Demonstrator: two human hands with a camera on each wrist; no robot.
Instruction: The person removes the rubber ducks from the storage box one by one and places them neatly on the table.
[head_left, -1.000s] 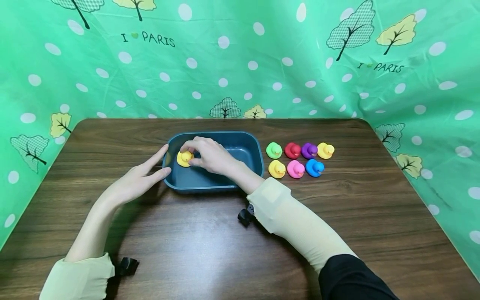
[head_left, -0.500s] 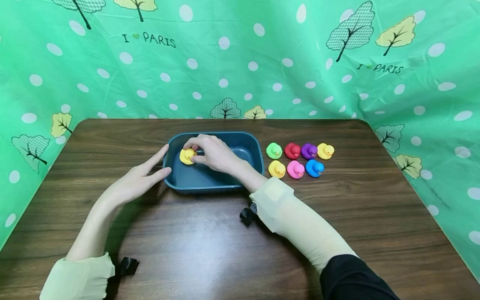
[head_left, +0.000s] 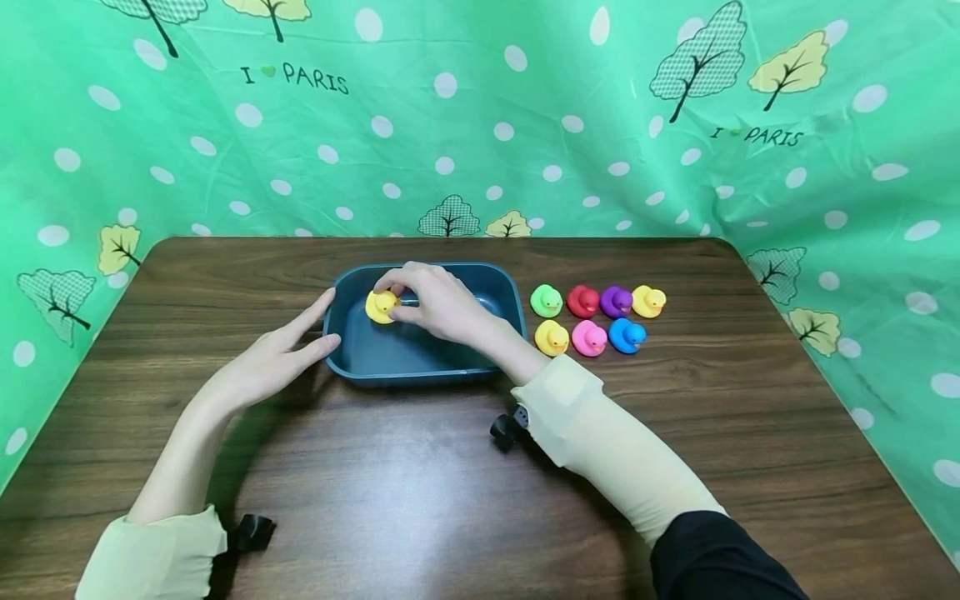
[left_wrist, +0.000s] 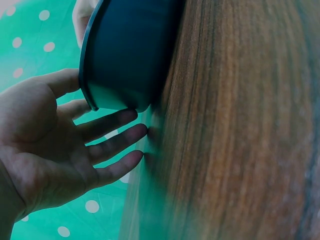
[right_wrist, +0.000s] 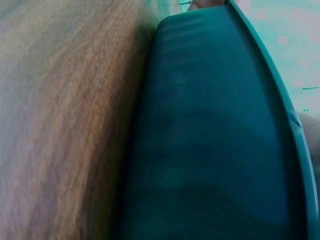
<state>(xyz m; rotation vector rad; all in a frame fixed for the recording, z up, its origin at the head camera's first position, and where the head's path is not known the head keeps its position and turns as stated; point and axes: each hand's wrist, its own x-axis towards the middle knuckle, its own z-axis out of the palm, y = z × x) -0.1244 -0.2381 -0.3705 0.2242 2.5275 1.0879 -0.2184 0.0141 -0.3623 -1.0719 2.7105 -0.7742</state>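
Note:
Over the left part of the dark blue tray (head_left: pixel 397 357), my right hand (head_left: pixel 444 308) pinches a yellow rubber duck (head_left: pixel 378 308) between thumb and fingers. My left hand (head_left: pixel 276 358) has its fingers extended against the tray's left end, with thumb and index fingertip right at the rim. In the left wrist view, the left hand (left_wrist: pixel 50 140) has its fingers spread beside the tray's outer wall (left_wrist: pixel 130 60). The right wrist view is mostly filled by the tray's long side wall (right_wrist: pixel 210 130); the right hand's fingers and the duck are hidden there.
Right of the tray stand two rows of rubber ducks: green (head_left: pixel 546 301), red (head_left: pixel 582 302), purple (head_left: pixel 616 302) and yellow (head_left: pixel 648 302) behind, yellow (head_left: pixel 552 338), pink (head_left: pixel 588 338) and blue (head_left: pixel 627 336) in front. A green curtain (head_left: pixel 480 108) hangs behind the wooden table (head_left: pixel 405 483).
My right hand has moved the yellow duck a little right and toward the back of the tray. The left hand has stayed at the tray's end.

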